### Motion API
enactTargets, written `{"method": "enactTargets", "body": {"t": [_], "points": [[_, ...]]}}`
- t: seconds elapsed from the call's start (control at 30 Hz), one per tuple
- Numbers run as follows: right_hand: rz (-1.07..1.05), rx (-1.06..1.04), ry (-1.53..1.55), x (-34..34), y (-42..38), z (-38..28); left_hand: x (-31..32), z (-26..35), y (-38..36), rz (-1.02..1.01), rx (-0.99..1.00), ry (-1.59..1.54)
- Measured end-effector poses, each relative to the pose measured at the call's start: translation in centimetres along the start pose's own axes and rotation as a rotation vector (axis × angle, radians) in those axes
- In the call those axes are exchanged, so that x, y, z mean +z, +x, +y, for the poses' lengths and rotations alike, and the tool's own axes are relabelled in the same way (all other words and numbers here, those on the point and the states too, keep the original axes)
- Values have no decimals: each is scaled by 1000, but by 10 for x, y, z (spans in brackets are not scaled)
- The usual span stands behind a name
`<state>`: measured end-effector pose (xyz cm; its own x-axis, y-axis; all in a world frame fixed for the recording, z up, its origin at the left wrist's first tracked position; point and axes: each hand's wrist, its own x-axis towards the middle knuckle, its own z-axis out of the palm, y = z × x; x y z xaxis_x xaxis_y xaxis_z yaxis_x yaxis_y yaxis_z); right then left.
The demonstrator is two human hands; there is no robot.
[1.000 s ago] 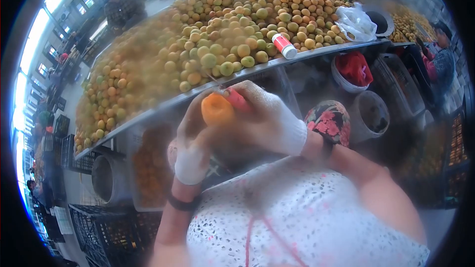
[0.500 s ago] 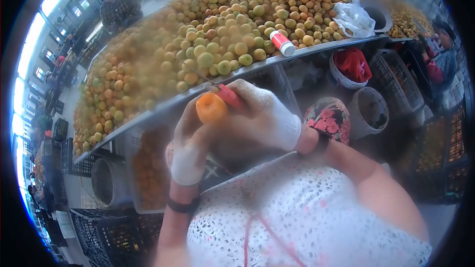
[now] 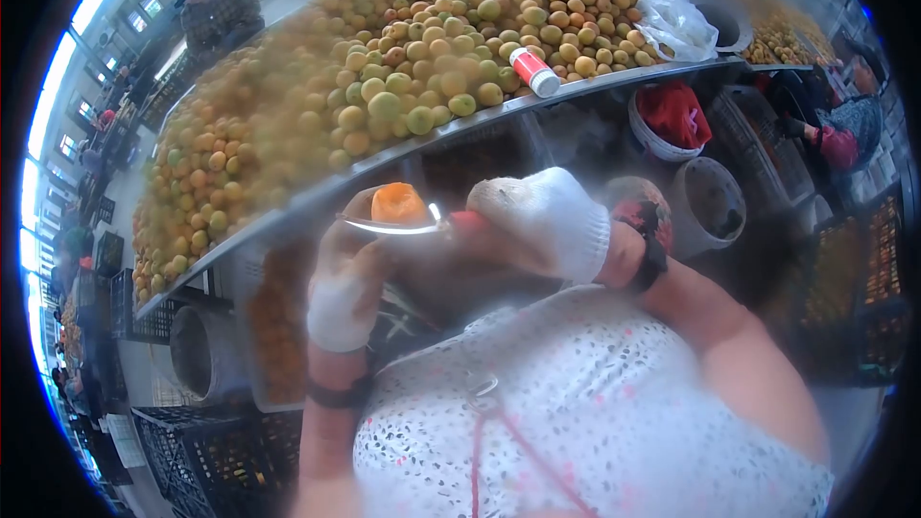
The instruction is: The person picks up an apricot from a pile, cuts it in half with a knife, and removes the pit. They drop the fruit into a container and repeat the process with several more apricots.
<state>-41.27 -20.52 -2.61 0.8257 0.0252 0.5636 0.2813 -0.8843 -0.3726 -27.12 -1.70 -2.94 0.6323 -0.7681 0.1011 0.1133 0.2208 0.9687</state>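
Fruit fills most of the view: a deep heap of small orange, yellow and green fruit [image 3: 403,67] covers a long metal bench [image 3: 576,88] that slants across the upper half. Just below the bench edge, close to the person's chest, the left hand [image 3: 350,259] is closed around one orange fruit [image 3: 397,203], held up between thumb and fingers; a white wrap covers the lower part of that hand and a dark band sits at the wrist. The right hand [image 3: 542,221], in a white knitted glove, is clenched on the red handle of a small knife [image 3: 408,226]. The curved blade runs leftward from the handle and lies against the underside of the held fruit, touching it.

On the bench, near its front edge, a white bottle with a red cap [image 3: 533,72] lies on its side against the heap, and a crumpled clear plastic bag [image 3: 676,24] rests further right. Under the bench stand a white bucket with red material in it [image 3: 669,120] and a second pale bucket [image 3: 710,201] just beside it. Dark plastic crates [image 3: 206,446] are stacked at lower left. Another person in a dark cap [image 3: 206,5] stands at the far side of the heap, and someone else [image 3: 839,129] sits at the right edge.
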Motion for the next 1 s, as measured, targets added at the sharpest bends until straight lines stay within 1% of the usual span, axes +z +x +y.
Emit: {"method": "enactTargets", "body": {"t": [0.07, 0.1, 0.13, 0.17, 0.2, 0.23, 0.27, 0.33, 0.37, 0.4, 0.43, 0.47, 0.53, 0.57, 0.63, 0.67, 0.77, 0.8, 0.83, 0.9, 1.0], "points": [[22, -23, 1, 4, -3, 6, -7, -3, 3, -80, -82, 8], [44, -47, 3, 7, -6, 12, -5, -1, 3, -81, -84, 10], [46, -43, 3, 13, -10, 19, 0, 3, 2, -109, -133, -5], [24, 56, -51, 19, -16, 31, 3, 5, 2, -136, -181, -21], [2, 157, -105, 27, -23, 44, -1, 5, 2, -141, -184, -20], [-66, 300, -172, 33, -29, 57, -10, 6, 1, -257, -206, -62], [-67, 298, -171, 40, -35, 65, -16, 5, 1, -368, -224, -104], [-76, 444, -109, 46, -40, 67, -9, 0, 3, -317, -218, -49], [-73, 445, -106, 48, -41, 66, 0, -5, 5, -212, -172, -57], [-19, 507, 96, 44, -38, 61, 4, -8, 8, -109, -124, -65], [37, 566, 301, 41, -35, 54, -3, -10, 11, -155, -123, -62], [41, 568, 301, 38, -32, 49, -5, -14, 13, -158, -124, -60], [112, 507, 417, 31, -27, 37, -4, -19, 16, -64, -105, -92], [112, 506, 414, 28, -23, 30, -4, -20, 17, -65, -103, -95], [138, 412, 474, 26, -20, 17, -3, -22, 18, -36, -100, -189], [138, 412, 473, 29, -21, 13, -1, -23, 18, -36, -99, -190], [165, 302, 433, 40, -21, 4, 0, -26, 21, -3, -56, -246], [167, 293, 431, 41, -20, 1, -2, -30, 24, 1, -1, -228], [127, 318, 467, 40, -20, -1, -4, -31, 26, 7, 54, -210], [83, 386, 594, 38, -16, -9, -5, -31, 26, 25, 78, -208], [59, 424, 568, 40, -15, -8, -4, -30, 27, 27, 108, -215]]}}
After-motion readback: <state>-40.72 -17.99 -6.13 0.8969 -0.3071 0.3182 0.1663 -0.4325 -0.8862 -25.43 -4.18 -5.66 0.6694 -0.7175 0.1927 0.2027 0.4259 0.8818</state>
